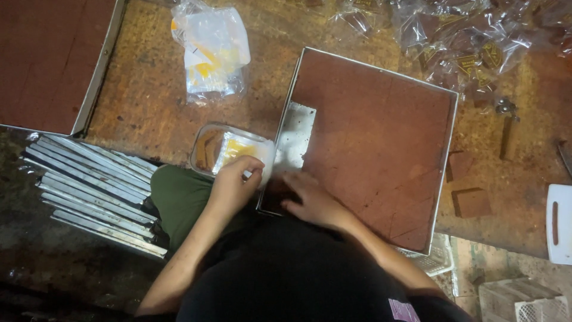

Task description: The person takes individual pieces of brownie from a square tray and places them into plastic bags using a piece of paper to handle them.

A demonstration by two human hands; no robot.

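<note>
My left hand (235, 182) pinches the near edge of a clear plastic container (208, 138) that holds a brown piece and a yellow-and-white sachet. My right hand (310, 200) rests with curled fingers on the near left corner of a square metal tray (444, 179) filled with a flat brown slab (381, 137) scored into squares. Bare metal (297, 134) shows at the tray's left edge where pieces are gone. Whether the right hand grips a brown piece is hidden by its fingers.
A second tray of brown slab (47, 59) lies at the far left. Several metal strips (95, 185) are stacked near my left knee. A bag of sachets (211, 50), wrapped pieces (471, 42), loose brown squares (471, 201), a white board (559, 223) and baskets (524, 301) surround them.
</note>
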